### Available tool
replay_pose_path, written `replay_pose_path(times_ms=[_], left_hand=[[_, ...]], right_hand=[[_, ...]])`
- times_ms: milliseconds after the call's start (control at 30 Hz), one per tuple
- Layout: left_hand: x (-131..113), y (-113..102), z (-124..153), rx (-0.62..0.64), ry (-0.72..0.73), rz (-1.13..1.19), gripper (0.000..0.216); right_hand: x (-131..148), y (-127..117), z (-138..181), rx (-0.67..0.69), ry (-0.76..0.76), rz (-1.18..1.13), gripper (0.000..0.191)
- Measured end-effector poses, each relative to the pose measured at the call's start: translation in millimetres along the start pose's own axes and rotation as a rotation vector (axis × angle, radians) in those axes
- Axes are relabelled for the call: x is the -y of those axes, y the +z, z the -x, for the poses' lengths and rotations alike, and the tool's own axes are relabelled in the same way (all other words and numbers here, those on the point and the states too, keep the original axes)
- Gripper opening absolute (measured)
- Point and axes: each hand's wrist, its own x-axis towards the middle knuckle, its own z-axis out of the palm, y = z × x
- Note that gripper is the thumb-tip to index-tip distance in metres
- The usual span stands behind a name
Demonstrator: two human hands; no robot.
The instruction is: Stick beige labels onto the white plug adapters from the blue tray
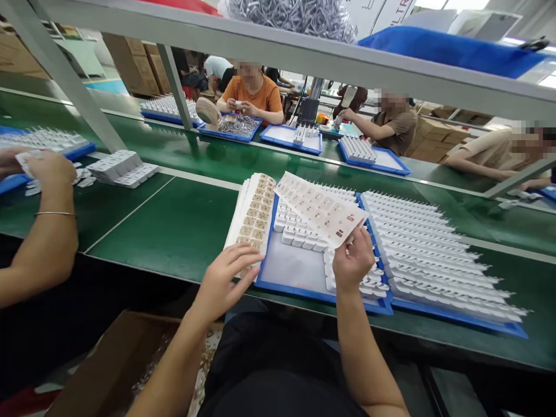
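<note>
The right grip (353, 263) pinches a nearly stripped label sheet (319, 208) over the tray (284, 269) of plugs (295, 234), the left grip (226, 278) lies released on a full stack (254, 211), so much looks left.

Tilted label sheet (321, 208) beside sheet stack (254, 214)

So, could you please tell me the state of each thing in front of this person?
left tray: partly filled with white parts.
right tray: packed with rows of them.
stack: lying beside the left tray.
sheet: lifted, tilted over the left tray.
left hand: open, fingers on the stack.
right hand: shut on the sheet.
</note>
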Motion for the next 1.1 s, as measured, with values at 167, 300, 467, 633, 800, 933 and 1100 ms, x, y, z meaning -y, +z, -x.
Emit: replay_pose_path(times_ms=[167,300,467,633,800,933,1100], left_hand=[[11,13,-30,0.000,-0.037,-0.052,0.033],[-4,14,-32,-0.026,-0.212,0.444,0.086],[-16,0,-24,-0.032,-0.387,0.618,0.123],[6,-18,-12,-0.111,-0.523,0.371,0.110],[30,-28,-5,-0.182,-0.542,0.213,0.098],[35,-26,-2,-0.230,-0.440,-0.036,0.084],[29,-13,11,-0.261,0.022,-0.572,0.056]], right_hand=[[28,-1,-12,0.168,-0.354,-0.194,0.062],[59,6,0,0.526,-0.488,-0.434,0.060],[78,25,25,0.657,-0.446,-0.523,0.051],[71,35,30,0.551,-0.246,-0.532,0.053],[50,28,3,0.304,-0.041,-0.320,0.051],[37,15,-25,0.181,0.010,-0.270,0.048],[35,-4,-54,0.059,-0.016,-0.429,0.044]])
